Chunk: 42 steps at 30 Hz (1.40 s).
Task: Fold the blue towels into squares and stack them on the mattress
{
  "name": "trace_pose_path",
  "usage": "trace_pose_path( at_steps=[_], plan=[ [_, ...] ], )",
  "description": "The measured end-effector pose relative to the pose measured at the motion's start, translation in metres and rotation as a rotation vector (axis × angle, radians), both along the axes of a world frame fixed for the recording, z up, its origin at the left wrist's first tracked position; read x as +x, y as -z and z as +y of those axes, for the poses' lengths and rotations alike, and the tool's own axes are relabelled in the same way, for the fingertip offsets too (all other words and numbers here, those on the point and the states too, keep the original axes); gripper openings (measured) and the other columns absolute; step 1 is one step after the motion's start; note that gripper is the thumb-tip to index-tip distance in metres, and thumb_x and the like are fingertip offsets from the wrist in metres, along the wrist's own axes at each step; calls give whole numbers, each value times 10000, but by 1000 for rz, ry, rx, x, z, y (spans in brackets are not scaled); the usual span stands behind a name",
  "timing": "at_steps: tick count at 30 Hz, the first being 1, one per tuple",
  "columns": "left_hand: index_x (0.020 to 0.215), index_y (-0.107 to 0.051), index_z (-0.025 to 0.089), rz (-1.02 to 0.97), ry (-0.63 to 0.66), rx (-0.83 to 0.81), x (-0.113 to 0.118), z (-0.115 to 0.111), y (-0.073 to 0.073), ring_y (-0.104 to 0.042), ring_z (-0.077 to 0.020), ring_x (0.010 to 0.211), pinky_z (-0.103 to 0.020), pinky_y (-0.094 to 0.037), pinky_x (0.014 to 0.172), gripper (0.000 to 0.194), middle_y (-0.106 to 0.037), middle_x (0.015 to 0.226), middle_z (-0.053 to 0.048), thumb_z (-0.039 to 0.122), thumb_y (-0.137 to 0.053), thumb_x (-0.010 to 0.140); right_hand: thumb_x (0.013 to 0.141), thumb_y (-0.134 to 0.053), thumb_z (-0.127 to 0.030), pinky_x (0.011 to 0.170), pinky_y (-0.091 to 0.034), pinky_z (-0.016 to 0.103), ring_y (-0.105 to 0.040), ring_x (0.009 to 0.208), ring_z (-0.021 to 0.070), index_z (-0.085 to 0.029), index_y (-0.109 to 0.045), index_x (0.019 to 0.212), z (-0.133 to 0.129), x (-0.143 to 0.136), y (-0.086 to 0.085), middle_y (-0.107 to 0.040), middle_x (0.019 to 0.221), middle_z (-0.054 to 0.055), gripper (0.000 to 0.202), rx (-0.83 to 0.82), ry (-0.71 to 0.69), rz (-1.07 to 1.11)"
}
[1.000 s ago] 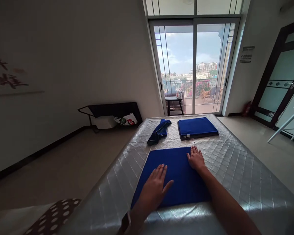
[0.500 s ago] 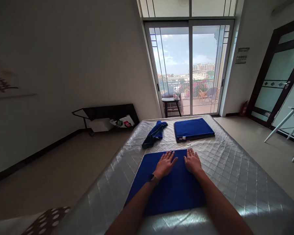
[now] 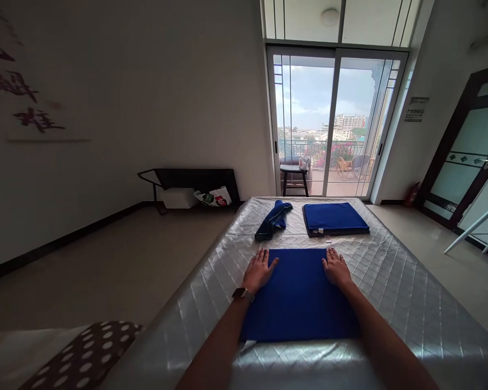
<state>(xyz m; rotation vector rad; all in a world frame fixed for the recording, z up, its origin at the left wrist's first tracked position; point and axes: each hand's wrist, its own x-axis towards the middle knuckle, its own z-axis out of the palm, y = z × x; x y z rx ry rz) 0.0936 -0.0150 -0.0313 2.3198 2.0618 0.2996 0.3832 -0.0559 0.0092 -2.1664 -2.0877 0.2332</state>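
A flat blue cloth [image 3: 301,298] lies on the silvery quilted mattress [image 3: 406,303]. My left hand [image 3: 259,271] rests flat at its far left corner, fingers extended, with a dark watch on the wrist. On the far right corner lies my right hand [image 3: 336,267], also flat with its fingers stretched out. Neither hand grips anything. Beyond them, a folded blue cloth with a dark underside [image 3: 335,218] sits to the right, white tags at its near edge. A crumpled blue and dark cloth [image 3: 273,219] lies to the left of it.
A low black rack [image 3: 195,179] with a white box and a bag stands by the left wall. Brown polka-dot fabric [image 3: 85,355] is at the lower left. Past the mattress are a dark stool [image 3: 295,170] and glass sliding doors; white metal legs [image 3: 474,225] stand at right.
My hands have moved apart to the cloth's left and right edges. The cloth's left side now lies further in, making it look narrower. The camera view has shifted, moving the room rightward.
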Motion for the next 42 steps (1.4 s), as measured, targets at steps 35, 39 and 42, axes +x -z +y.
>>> trace_pose_path(
  at_steps=[35,39,42],
  plan=[
    [1487,-415,137,83,318,92,101,-13,-10,-354,-310,1447,-507,-306,1166,704,-409,1548,-194,599,-207,998,1004,-228,-370,1217,-105,373,-126,1520,181,-41,-249,1551,-32,2,3,-228,1618,138,638,24,-24,116],
    [1349,-538,226,64,553,142,144,-30,-1,-525,-284,1269,-546,-427,1067,457,-503,1449,-116,449,-570,951,1007,-221,-346,1214,-116,369,-113,1522,175,-49,-250,1552,-34,3,2,-228,1619,132,622,22,-49,107],
    [1316,-559,220,59,540,129,136,-38,-3,-556,-270,1222,-528,-466,1032,421,-532,1410,-107,415,-595,945,1010,-223,-357,1215,-107,363,-123,1520,180,-42,-249,1551,-35,3,-2,-225,1620,134,627,16,-39,104]
  ],
)
